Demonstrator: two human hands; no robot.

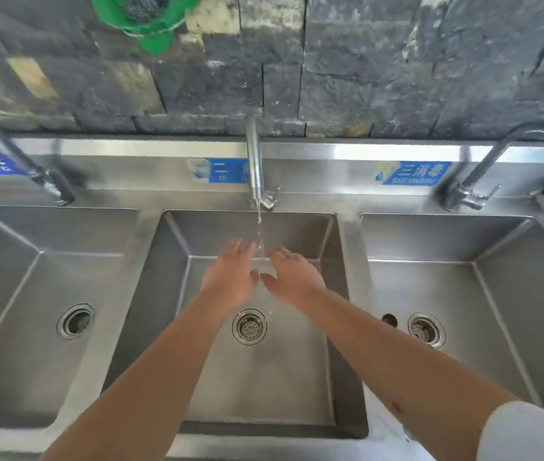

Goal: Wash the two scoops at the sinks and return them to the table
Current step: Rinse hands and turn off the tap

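Three steel sinks stand side by side. Over the middle sink [177, 247] the middle tap [254, 161] runs a thin stream of water. My left hand [230, 277] and my right hand [292, 277] are held under that stream, palms facing each other, fingers spread, with nothing in either. The thumbs nearly touch. No scoop shows anywhere in view, and no table either.
The left sink [24, 261] and right sink [496, 254] flank the middle one, each with its own tap [47, 184] [470, 191]. A small dark object [389, 319] lies by the right drain. A green net bag [150, 18] hangs on the stone wall.
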